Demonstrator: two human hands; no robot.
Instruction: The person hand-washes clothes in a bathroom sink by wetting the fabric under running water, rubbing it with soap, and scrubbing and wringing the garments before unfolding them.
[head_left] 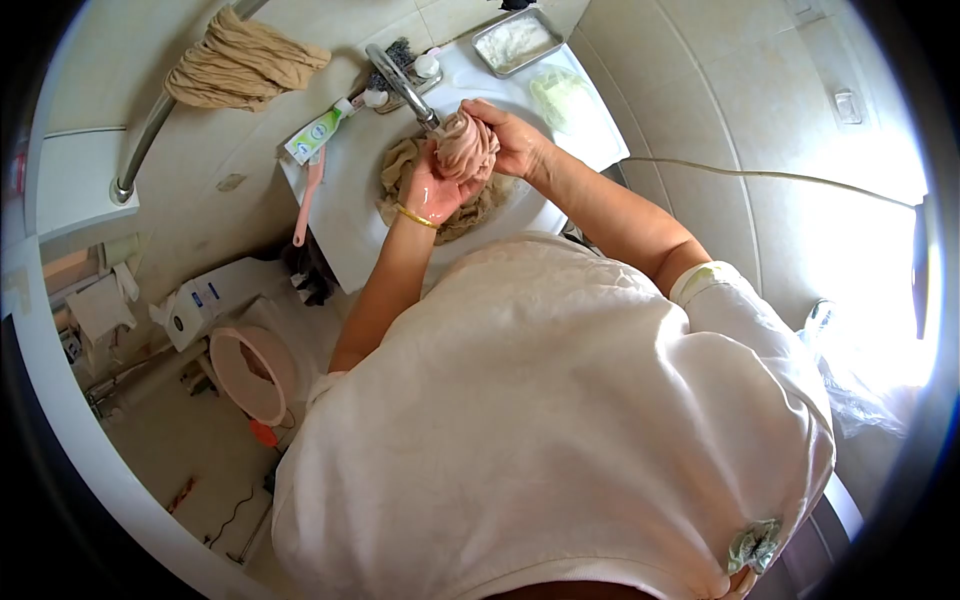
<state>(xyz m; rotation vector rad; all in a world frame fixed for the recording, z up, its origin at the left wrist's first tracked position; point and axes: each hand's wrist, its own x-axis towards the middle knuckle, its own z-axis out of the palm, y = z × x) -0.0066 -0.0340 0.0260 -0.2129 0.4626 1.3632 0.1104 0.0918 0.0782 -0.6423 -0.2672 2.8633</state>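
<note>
A bunched, wet-looking pinkish cloth [466, 146] is held just under the curved metal faucet [400, 86]. My left hand [430, 192], wet and with a gold bracelet at the wrist, cups the cloth from its left and lower side. On the other side my right hand [512, 138] grips it, fingers curled over the top. Below both hands, a crumpled beige-brown cloth [400, 178] lies in the white sink [345, 225]. The hands and the pinkish cloth cover part of it.
Around the sink are a toothpaste tube [318, 136], a pink-handled brush [309, 200], a metal tray [516, 44] and a pale green plastic bag [560, 98]. A tan cloth [245, 62] hangs on a bar at upper left. A pink bucket [250, 375] stands lower left.
</note>
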